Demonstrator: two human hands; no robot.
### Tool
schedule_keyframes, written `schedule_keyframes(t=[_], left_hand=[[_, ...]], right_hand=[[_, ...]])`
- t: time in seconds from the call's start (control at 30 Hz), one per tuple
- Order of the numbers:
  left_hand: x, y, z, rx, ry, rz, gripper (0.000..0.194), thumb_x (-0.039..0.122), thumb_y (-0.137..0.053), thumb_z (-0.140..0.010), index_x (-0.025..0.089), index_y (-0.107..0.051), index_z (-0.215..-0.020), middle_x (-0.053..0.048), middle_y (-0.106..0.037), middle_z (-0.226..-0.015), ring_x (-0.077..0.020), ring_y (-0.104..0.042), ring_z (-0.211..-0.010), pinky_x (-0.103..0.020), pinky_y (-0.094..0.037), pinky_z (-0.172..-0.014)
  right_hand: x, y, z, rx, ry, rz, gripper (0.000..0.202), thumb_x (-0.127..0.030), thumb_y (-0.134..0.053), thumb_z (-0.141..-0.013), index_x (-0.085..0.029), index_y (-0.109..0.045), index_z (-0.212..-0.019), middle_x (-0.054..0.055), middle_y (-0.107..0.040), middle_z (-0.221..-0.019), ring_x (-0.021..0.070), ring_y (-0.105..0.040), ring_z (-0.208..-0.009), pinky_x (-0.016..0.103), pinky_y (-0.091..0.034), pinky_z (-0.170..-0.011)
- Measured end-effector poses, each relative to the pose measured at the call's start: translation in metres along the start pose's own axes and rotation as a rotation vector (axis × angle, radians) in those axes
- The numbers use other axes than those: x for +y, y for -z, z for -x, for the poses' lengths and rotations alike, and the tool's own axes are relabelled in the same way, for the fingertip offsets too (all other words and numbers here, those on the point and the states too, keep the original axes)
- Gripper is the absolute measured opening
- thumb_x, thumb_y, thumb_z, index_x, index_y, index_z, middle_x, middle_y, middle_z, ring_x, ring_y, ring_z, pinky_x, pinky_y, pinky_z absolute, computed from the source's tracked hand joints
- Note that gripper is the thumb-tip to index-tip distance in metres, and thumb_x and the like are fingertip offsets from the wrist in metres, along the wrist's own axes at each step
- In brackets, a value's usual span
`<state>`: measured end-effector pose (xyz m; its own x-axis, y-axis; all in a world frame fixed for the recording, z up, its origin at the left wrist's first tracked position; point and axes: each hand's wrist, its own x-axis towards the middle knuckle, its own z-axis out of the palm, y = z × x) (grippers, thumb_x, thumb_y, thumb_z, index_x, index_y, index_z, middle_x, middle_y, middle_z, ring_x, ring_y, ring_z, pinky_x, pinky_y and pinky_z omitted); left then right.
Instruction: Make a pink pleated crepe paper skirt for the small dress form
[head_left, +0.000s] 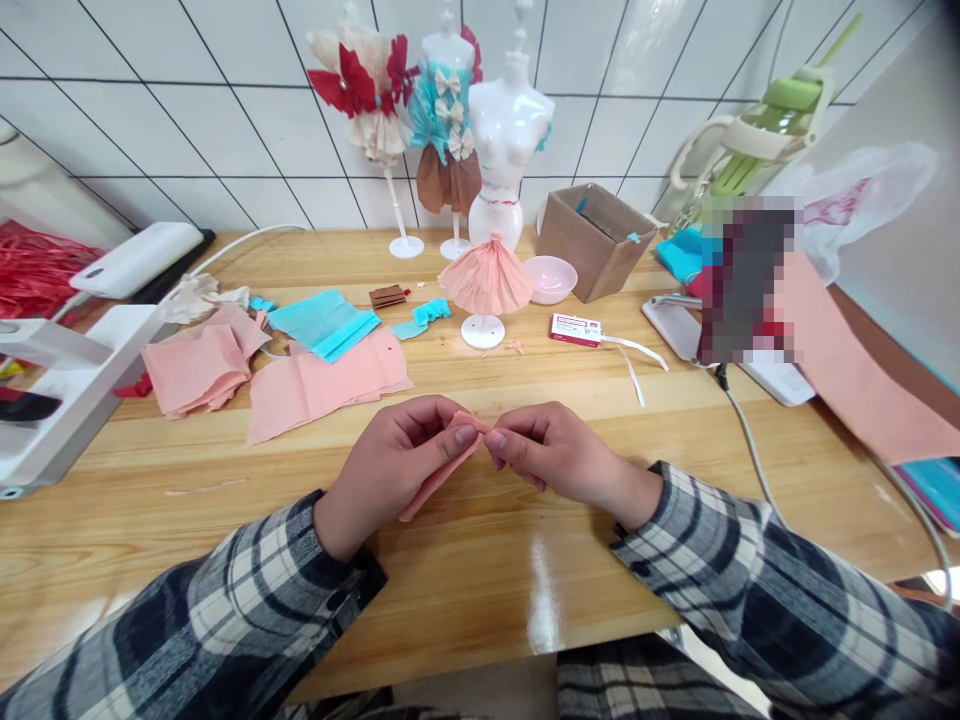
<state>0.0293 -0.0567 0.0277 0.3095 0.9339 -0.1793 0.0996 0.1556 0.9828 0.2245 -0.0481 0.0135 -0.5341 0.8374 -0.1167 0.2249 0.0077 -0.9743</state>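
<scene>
Above the front of the wooden table, my left hand [409,460] is closed on a folded strip of pink crepe paper [442,478], thumb on top. My right hand [551,450] pinches the strip's right end between thumb and fingertips, close beside the left. Part of the paper is hidden behind the left fingers. Beyond my hands stands a small white mannequin [510,120] with a pleated pink paper skirt [489,280] low on its stand. To the left lie pink crepe sheets [330,390] and a blue sheet [326,322] overlapping them.
Two dressed mannequins [448,110] stand at the tiled wall. A cardboard box [592,240], pink bowl [551,280] and small red-and-white box [576,329] are behind my hands. A white rack [75,390] is left; a phone stand [671,325], cable [746,430] and green bottle [765,130] are right.
</scene>
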Motion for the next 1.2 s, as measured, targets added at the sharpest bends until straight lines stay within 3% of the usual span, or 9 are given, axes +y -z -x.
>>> schedule_keyframes(t=[0.2, 0.4, 0.57, 0.77, 1.2], left_hand=[[-0.003, -0.009, 0.002, 0.087, -0.001, 0.083, 0.023, 0.041, -0.068, -0.083, 0.018, -0.063, -0.08, 0.009, -0.049, -0.04, -0.0038, -0.034, -0.027, -0.018, -0.024, -0.033], [-0.006, -0.019, 0.002, 0.244, -0.092, 0.154, 0.023, 0.037, -0.077, -0.074, 0.018, -0.065, -0.075, 0.003, -0.066, -0.065, -0.0062, -0.055, -0.049, -0.017, -0.043, -0.05], [-0.006, -0.023, 0.005, 0.158, -0.079, 0.231, 0.022, 0.039, -0.071, -0.081, 0.019, -0.063, -0.079, 0.009, -0.051, -0.043, -0.0028, -0.037, -0.026, -0.016, -0.027, -0.033], [-0.006, -0.028, 0.008, 0.189, -0.097, 0.312, 0.019, 0.035, -0.073, -0.079, 0.02, -0.061, -0.079, 0.007, -0.061, -0.056, -0.0025, -0.039, -0.026, -0.016, -0.024, -0.029], [-0.009, -0.026, 0.006, 0.184, -0.086, 0.271, 0.022, 0.038, -0.072, -0.079, 0.019, -0.06, -0.079, 0.009, -0.054, -0.045, -0.0033, -0.037, -0.025, -0.017, -0.025, -0.03]], right_hand=[[0.002, -0.018, 0.0, 0.179, 0.033, 0.026, 0.048, -0.06, -0.051, -0.088, -0.018, -0.049, -0.063, -0.006, -0.039, -0.053, 0.0069, -0.037, -0.047, 0.021, -0.028, -0.045], [0.001, -0.036, 0.003, 0.326, 0.073, -0.04, 0.042, -0.055, -0.049, -0.091, -0.019, -0.052, -0.069, -0.005, -0.042, -0.053, 0.0088, -0.04, -0.05, 0.021, -0.03, -0.046], [0.002, -0.04, 0.006, 0.351, 0.103, -0.058, 0.04, -0.052, -0.049, -0.092, -0.019, -0.051, -0.069, -0.005, -0.042, -0.052, 0.0083, -0.04, -0.049, 0.02, -0.03, -0.046], [0.003, -0.045, 0.007, 0.403, 0.134, -0.042, 0.04, -0.052, -0.048, -0.093, -0.019, -0.051, -0.07, -0.005, -0.042, -0.055, 0.0079, -0.04, -0.048, 0.021, -0.031, -0.046], [0.002, -0.044, 0.007, 0.417, 0.138, -0.014, 0.041, -0.052, -0.05, -0.092, -0.019, -0.052, -0.068, -0.005, -0.042, -0.053, 0.0083, -0.04, -0.049, 0.021, -0.031, -0.047]])
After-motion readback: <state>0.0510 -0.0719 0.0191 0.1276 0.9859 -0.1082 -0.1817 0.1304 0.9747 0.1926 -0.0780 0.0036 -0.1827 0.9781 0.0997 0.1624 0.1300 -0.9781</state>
